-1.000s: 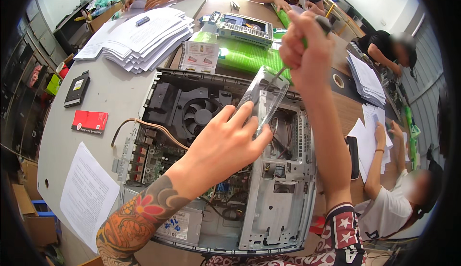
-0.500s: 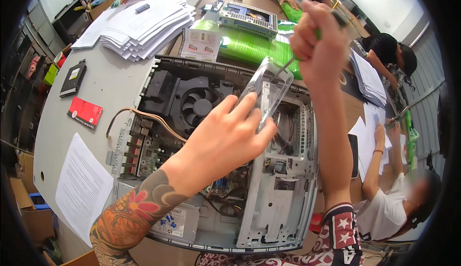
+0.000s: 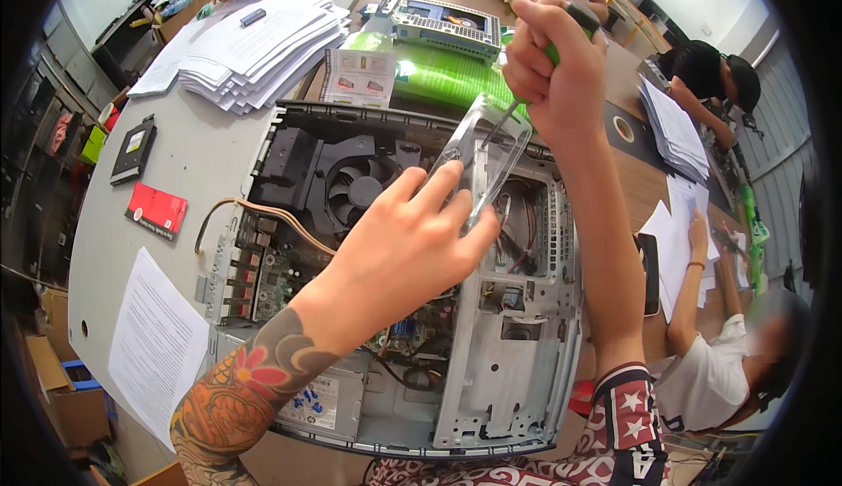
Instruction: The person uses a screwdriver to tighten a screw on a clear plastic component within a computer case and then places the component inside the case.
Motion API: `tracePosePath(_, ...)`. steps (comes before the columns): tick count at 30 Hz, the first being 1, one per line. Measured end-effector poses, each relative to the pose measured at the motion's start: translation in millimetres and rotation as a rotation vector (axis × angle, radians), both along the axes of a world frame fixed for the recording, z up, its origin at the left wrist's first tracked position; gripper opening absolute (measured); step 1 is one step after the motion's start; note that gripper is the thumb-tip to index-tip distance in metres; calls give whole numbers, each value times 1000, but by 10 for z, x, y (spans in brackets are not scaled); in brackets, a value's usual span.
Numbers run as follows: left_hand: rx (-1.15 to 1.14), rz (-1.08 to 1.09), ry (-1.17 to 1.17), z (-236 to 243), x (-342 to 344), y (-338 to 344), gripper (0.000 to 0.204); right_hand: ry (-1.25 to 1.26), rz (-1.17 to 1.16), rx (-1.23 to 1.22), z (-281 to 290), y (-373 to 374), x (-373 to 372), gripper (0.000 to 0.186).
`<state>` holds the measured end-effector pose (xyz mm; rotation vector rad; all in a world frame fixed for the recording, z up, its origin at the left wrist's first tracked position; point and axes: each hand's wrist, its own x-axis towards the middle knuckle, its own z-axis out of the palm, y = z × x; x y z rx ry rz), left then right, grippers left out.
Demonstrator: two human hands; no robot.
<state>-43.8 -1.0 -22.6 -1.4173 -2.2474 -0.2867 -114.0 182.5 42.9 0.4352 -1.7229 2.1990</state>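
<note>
My left hand (image 3: 417, 240) grips a shiny, narrow frame-like piece (image 3: 480, 175) by its lower part; whether it is clear plastic or bare metal I cannot tell. In my right hand (image 3: 561, 78), raised above it, is a screwdriver (image 3: 502, 123) with a green and black handle. The shaft slants down to the left and its tip reaches into the frame; contact at the tip is unclear. Both hands are over an uncovered desktop computer case (image 3: 478, 354) lying flat. A black fan (image 3: 360, 189) and circuit board show inside, partly behind my left arm. Small blue screws (image 3: 307, 403) lie on a labelled metal box.
Left on the table are a black drive (image 3: 133, 151), a red packet (image 3: 158, 211) and a printed sheet (image 3: 156, 337). Paper stacks (image 3: 259, 52) and a metal drive cage (image 3: 447, 28) stand beyond the case. At right are a phone (image 3: 648, 274), tape roll (image 3: 624, 129) and co-workers.
The screwdriver and my right hand have shifted slightly left, with the shaft still slanting into the frame. My left hand keeps its grip on the frame. The view has moved a little.
</note>
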Motion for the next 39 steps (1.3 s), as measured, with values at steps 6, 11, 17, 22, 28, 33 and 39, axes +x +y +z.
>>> tracePosePath(6, -15, -5, -28, 18, -2, -14, 33, 67, -26, -82, 31, 52, 45, 35)
tracePosePath(11, -30, 8, -41, 41, 19, 4, 37, 54, 55, -65, -15, 50, -20, 30)
tracePosePath(17, -19, 8, -74, 69, 18, 14, 44, 71, 58, -15, -65, -7, -92, 24)
tracePosePath(22, -27, 4, -55, 63, 10, 38, 45, 23, 267, -89, 10, 96, -52, 24)
tracePosePath(28, -76, 41, -246, 345, 155, 22, 52, 20, 242, -3, 29, 23, -71, 24)
tracePosePath(33, 267, -84, -247, 976, -115, 28, 51, 121, 107, -22, -191, 108, -138, 21)
tracePosePath(39, 335, 109, 207, 2064, -251, 606, 42, 227, 19, 105, 12, -186, -53, 29)
